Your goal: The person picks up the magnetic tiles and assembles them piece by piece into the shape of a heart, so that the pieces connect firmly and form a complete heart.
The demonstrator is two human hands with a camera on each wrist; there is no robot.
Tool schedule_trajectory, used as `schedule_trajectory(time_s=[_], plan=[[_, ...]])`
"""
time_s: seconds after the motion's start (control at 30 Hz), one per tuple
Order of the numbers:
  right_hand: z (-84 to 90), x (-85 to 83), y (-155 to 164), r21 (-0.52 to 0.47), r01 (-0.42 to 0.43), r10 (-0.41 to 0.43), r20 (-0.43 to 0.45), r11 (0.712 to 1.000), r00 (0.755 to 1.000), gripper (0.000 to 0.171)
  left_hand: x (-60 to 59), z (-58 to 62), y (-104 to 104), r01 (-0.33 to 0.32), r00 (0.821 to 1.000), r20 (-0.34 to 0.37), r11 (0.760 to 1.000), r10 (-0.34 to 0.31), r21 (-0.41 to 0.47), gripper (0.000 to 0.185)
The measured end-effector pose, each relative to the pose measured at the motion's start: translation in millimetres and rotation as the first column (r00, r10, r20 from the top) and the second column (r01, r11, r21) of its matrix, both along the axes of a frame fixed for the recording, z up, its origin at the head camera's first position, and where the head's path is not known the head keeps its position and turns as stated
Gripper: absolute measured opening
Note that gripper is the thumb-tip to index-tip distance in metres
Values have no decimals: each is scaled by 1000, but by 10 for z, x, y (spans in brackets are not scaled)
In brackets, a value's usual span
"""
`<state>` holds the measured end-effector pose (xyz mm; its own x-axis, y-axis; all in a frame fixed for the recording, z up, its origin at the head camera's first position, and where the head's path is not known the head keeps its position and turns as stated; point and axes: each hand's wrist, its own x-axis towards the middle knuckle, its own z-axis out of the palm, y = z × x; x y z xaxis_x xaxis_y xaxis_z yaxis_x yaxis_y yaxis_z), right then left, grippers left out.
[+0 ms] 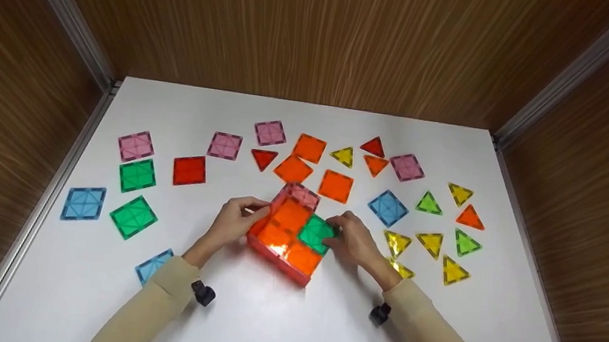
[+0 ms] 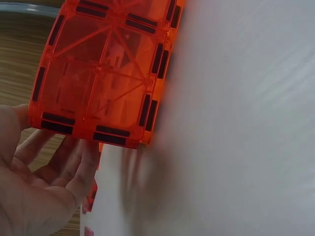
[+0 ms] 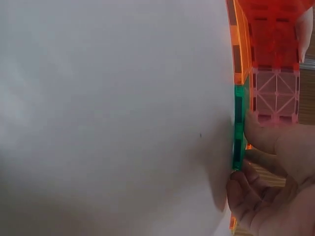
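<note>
A low open box of magnetic tiles stands at the table's centre, with an orange floor, red walls at the front and left, and a pink wall at the back. My left hand pinches the top of the left red wall, with the fingers against the wall's edge in the left wrist view. My right hand pinches a green square tile at the box's right side. In the right wrist view this green tile shows edge-on, with the thumb and fingers on either side.
Loose tiles lie all over the white table: pink, green and blue squares on the left, orange squares behind the box, and yellow, green and orange triangles on the right. Wooden walls enclose three sides.
</note>
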<state>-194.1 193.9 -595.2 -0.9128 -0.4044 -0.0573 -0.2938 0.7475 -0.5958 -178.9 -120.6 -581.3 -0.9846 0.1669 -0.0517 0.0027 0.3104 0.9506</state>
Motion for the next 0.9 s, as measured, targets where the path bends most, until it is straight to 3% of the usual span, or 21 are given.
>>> schedule_trajectory(time_s=[0.2,0.33,0.5,0.7,0.9], plan=[[-40,-176,-39,-56,-97,96,-15,994,995,38,277,-29,-36,-103,991,93,993,98,55,28],[-23,-286,-40,-56,-159,159,-14,986,987,41,375,-43,-37,-137,987,97,986,128,91,29],[28,-446,44,-60,-132,131,-9,989,991,50,310,-19,-35,-148,986,86,985,141,85,28],[79,-733,179,14,-26,28,-107,1000,994,55,137,51,-33,-132,986,113,983,118,124,32],[51,-966,209,153,-59,80,-134,987,988,64,86,56,-21,-103,988,131,987,87,126,36]])
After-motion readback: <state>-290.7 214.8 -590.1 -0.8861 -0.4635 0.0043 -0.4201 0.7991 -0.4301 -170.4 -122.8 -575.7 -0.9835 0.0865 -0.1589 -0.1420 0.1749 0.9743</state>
